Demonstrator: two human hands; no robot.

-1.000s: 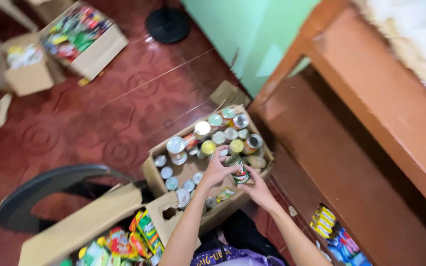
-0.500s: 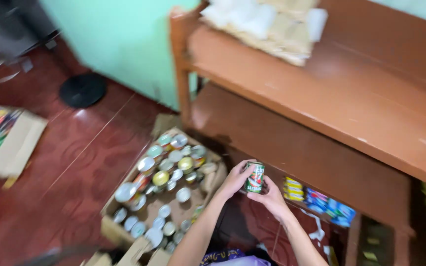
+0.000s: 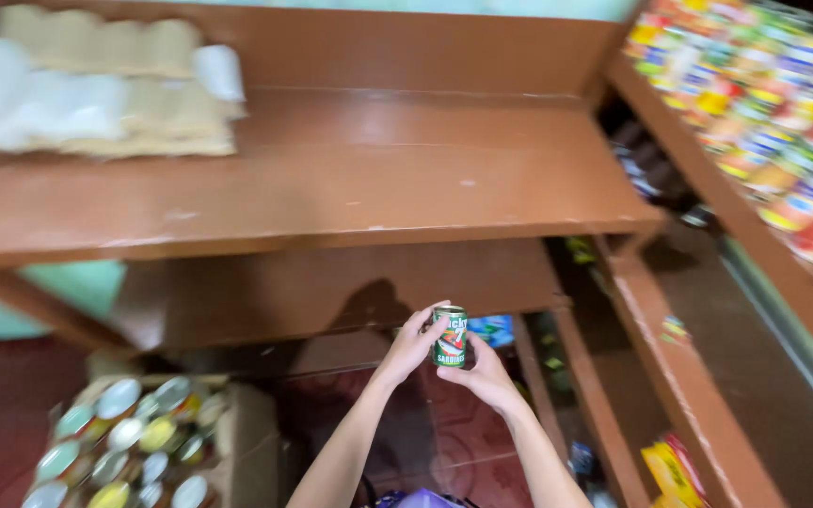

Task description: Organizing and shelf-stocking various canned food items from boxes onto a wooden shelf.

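Note:
Both my hands hold one small green and red tin can [image 3: 450, 336] upright in front of a brown wooden shelf unit [image 3: 331, 188]. My left hand [image 3: 414, 346] grips the can's left side. My right hand [image 3: 478, 374] cups it from below and the right. The can is raised at about the height of the lower shelf [image 3: 331, 282]. A cardboard box [image 3: 237, 442] full of several tin cans [image 3: 129, 437] sits on the red floor at the lower left, below my left arm.
Pale rolled and flat packets [image 3: 96, 89] lie on the upper shelf at the left. Colourful packaged goods [image 3: 764, 103] fill a slanted rack at the right. Yellow packs [image 3: 675, 470] lie low at the right, and a blue packet [image 3: 496, 329] sits behind the can.
My hands have lifted the can out of the box and up towards the shelf. The view has swung from the floor and box to the shelves.

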